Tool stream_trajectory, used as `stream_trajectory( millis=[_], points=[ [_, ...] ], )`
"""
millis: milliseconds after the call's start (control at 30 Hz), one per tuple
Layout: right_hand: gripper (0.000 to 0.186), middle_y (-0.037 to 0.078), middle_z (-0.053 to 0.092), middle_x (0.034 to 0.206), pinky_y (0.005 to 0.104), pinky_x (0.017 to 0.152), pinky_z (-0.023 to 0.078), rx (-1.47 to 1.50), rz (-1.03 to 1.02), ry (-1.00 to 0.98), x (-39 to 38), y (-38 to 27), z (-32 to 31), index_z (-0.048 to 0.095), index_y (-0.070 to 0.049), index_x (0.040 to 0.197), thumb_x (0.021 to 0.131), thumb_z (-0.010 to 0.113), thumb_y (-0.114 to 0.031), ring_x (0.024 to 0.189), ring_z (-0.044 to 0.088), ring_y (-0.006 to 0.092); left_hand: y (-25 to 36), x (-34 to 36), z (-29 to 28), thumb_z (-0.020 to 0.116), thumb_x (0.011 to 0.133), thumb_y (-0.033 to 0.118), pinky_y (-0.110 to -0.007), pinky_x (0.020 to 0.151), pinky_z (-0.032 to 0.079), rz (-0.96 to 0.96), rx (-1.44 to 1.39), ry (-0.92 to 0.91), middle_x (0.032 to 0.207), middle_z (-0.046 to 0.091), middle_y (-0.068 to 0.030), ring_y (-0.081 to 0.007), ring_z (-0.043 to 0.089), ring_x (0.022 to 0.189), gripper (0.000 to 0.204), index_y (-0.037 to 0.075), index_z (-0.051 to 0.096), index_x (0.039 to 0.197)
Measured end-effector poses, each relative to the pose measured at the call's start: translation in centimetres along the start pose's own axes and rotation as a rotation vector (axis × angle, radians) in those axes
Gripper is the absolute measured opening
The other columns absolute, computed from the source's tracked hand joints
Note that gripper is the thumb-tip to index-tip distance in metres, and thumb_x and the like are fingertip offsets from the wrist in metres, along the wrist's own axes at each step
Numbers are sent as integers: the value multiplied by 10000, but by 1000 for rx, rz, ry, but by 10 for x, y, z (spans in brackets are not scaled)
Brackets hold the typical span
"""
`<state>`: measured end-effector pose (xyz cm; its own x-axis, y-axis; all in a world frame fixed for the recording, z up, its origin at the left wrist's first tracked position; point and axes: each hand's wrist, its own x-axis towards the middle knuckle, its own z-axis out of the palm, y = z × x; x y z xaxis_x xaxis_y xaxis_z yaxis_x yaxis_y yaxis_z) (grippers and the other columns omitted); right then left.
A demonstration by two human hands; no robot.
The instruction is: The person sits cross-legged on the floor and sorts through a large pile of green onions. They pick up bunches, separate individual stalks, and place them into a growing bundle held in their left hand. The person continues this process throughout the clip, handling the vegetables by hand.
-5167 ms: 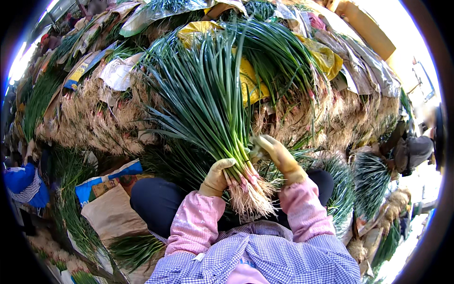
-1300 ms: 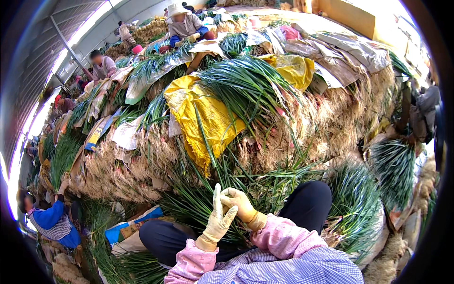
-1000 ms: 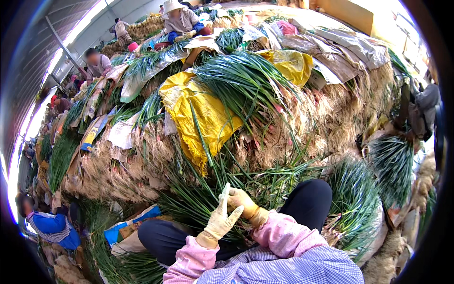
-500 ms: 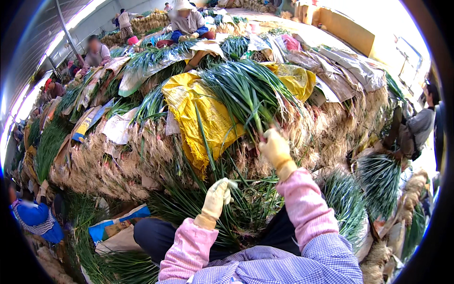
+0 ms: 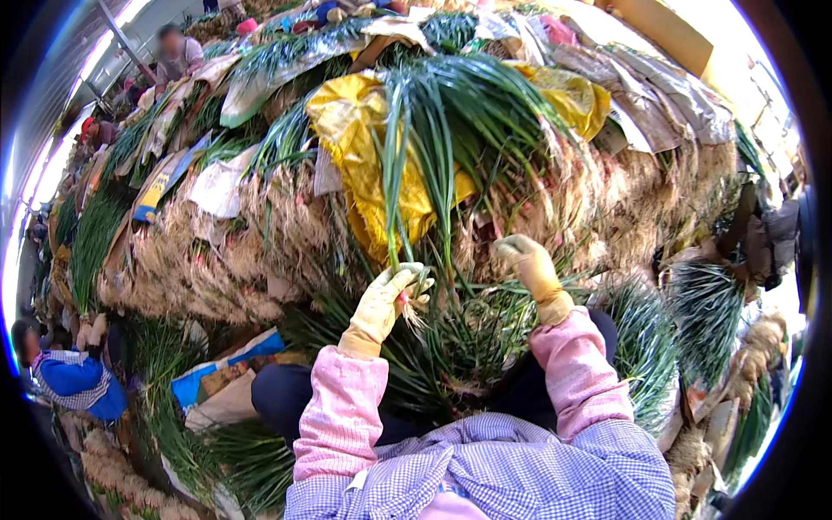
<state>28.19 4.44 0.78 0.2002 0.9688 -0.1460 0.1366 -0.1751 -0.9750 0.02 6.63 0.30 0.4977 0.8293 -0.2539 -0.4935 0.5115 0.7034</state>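
My left hand (image 5: 381, 303), in a cream glove, is closed around the lower stems of a few green onions (image 5: 394, 186). Their pale roots poke out below its fingers, and the long leaves reach up across a yellow woven sack (image 5: 347, 113). My right hand (image 5: 524, 260), gloved alike, hovers to the right with its fingers curled together; whether anything is between them I cannot make out. Beyond both hands a loose bunch of green onions (image 5: 485, 95) lies on top of the pile. Loose green leaves (image 5: 472, 338) cover the ground between my knees.
A long heap of stacked onions, roots outward (image 5: 234, 234), spans ahead. Another green bunch (image 5: 706, 312) stands at right. A blue-edged sack (image 5: 230, 373) lies by my left knee. A person in blue (image 5: 78, 381) works at far left; another person (image 5: 178, 56) sits behind the heap.
My left hand has risen and now grips a few green onions; it held none before. My right hand has drawn back from the bunch on the pile. The view has tipped downward.
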Motion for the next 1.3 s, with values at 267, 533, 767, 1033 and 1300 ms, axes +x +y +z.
stream_trajectory(
  millis=[267, 533, 767, 1033, 1300],
  points=[
    [438, 99, 643, 925, 237, 624, 500, 117, 185, -223, -10, 56, 86, 519, 41, 1177, 818, 674, -157, 738, 608, 120, 1, -17, -4, 560, 916, 189, -265, 859, 447, 95, 663, 201, 1031, 641, -50, -153, 588, 960, 231, 37, 612, 1083],
    [287, 12, 610, 865, 208, 563, 419, 286, -14, -203, -11, -20, 18, 587, 2, 1078, 844, 643, -155, 618, 505, 67, 25, -41, 19, 528, 923, 136, -239, 470, 422, 69, -95, -33, 753, 597, -30, -76, 480, 507, 222, 6, 587, 1092],
    [137, 102, 644, 793, 357, 600, 497, -567, -487, 174, -47, -38, 46, 616, -107, 909, 818, 632, -208, 647, 615, 276, -10, -34, 61, 535, 933, 186, -199, 576, 443, -55, 135, 166, 830, 659, -4, -89, 574, 633, 232, 39, 623, 1090],
    [113, 121, 633, 791, 428, 648, 490, -770, -331, -234, -68, -15, 73, 599, -119, 888, 837, 572, -216, 750, 617, 337, -38, -11, 14, 561, 903, 115, -274, 784, 520, 182, 314, 309, 927, 666, -107, -180, 643, 844, 204, -47, 635, 1002],
    [341, 135, 661, 965, 342, 689, 503, -672, -388, -310, -67, 31, 41, 602, -60, 1126, 807, 605, -179, 778, 636, 264, 14, -47, 5, 563, 895, 190, -344, 683, 555, -115, 73, -120, 904, 675, -140, -227, 660, 765, 247, -35, 637, 965]
  ],
)
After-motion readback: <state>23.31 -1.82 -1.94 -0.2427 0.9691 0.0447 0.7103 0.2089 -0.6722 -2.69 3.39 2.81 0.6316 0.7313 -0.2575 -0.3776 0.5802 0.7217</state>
